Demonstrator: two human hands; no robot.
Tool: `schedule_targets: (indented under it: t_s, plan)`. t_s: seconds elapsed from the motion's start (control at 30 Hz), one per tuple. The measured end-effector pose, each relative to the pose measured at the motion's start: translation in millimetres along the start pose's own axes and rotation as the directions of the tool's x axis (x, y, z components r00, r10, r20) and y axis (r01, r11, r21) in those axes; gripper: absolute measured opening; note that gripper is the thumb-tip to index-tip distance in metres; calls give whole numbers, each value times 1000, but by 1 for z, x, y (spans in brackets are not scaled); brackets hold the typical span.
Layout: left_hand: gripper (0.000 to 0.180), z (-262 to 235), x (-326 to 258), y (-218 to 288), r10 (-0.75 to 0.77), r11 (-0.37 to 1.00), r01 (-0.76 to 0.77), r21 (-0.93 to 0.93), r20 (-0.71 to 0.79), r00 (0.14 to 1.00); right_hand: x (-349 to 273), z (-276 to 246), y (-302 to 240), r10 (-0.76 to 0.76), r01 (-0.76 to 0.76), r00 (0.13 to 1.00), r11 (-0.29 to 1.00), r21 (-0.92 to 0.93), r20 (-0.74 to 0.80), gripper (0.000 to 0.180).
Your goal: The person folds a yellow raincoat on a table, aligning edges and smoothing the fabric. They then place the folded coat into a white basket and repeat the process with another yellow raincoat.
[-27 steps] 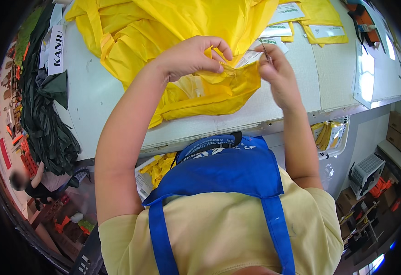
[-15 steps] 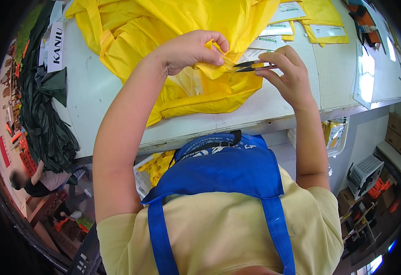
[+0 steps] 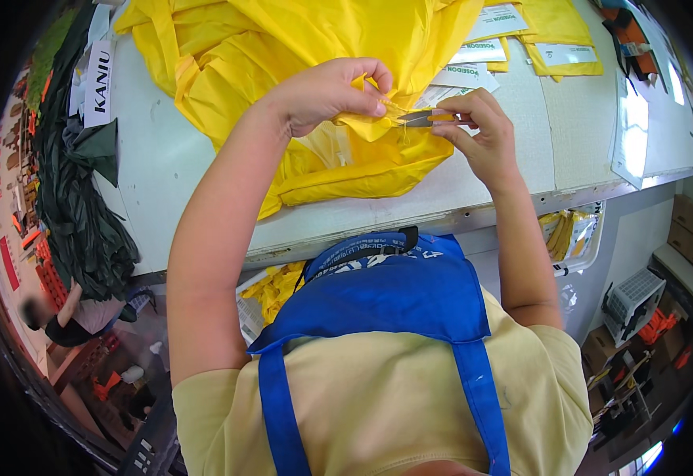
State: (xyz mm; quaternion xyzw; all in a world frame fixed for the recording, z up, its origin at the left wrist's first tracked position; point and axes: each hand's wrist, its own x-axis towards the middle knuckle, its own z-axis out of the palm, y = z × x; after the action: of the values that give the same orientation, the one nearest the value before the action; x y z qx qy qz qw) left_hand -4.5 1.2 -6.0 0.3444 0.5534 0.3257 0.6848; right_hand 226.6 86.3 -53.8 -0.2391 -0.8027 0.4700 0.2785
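Since earlier frame, right hand [image 3: 477,135] shifted lower, thread snips [image 3: 419,118] now pointing at fabric fold beside left fingers. Left hand [image 3: 327,91] pinched shut on yellow garment [image 3: 323,47]; right fingers closed around snips. Garment heaped on pale worktable [image 3: 164,166], trailing off near edge. Dark green garments [image 3: 77,206] draped at table's left end. White rectangular sign [image 3: 99,83] upper left. Flat yellow packets with white labels [image 3: 557,32] upper right. Cluttered workshop floor below; white crate [image 3: 632,293] lower right.
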Motion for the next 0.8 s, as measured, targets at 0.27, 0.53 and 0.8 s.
schedule_targets:
  t_s: [0.27, 0.53, 0.8]
  plan:
    - [23, 4, -1, 0, 23, 999, -23, -29, -8, 1000, -9, 11, 13, 189, -191, 981, 956, 222, 31, 25]
    - [22, 4, -3, -1, 21, 998, -21, -57, -10, 1000, -20, 20, 26, 346, -275, 938, 764, 584, -11, 21]
    - [21, 12, 0, -11, 176, 981, -167, 96, -88, 980, -2, 13, -2, 203, -208, 978, 953, 219, 42, 14]
